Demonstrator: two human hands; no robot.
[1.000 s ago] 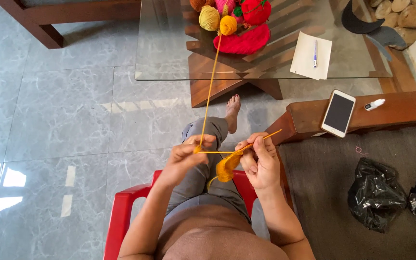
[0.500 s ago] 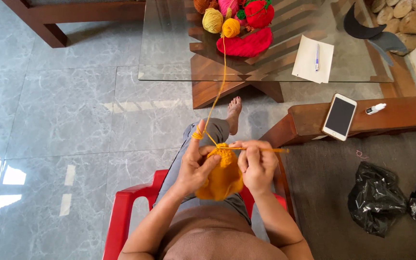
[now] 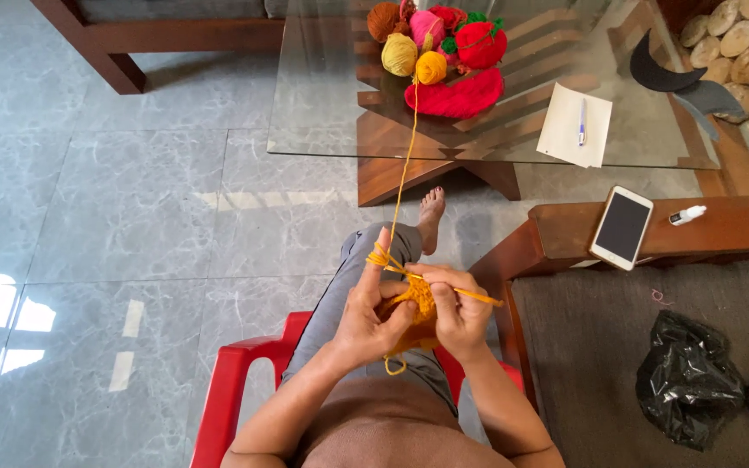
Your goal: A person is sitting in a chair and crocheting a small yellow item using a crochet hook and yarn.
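An orange crocheted piece [image 3: 418,314] is held low in the near centre, above the lap, pinched between both hands. The left hand [image 3: 367,312] is closed on its left edge, index finger raised with orange yarn [image 3: 407,165] looped round it. The right hand [image 3: 457,310] is clamped on a yellow crochet hook [image 3: 470,295], whose shaft is angled out to the right. The yarn strand is drawn taut up to a small orange ball [image 3: 431,67] on the far glass table [image 3: 322,104], beside other coloured balls. A phone [image 3: 621,227] is seen lying on the wooden armrest [image 3: 730,225] at right. A red plastic chair [image 3: 227,390] is occupied.
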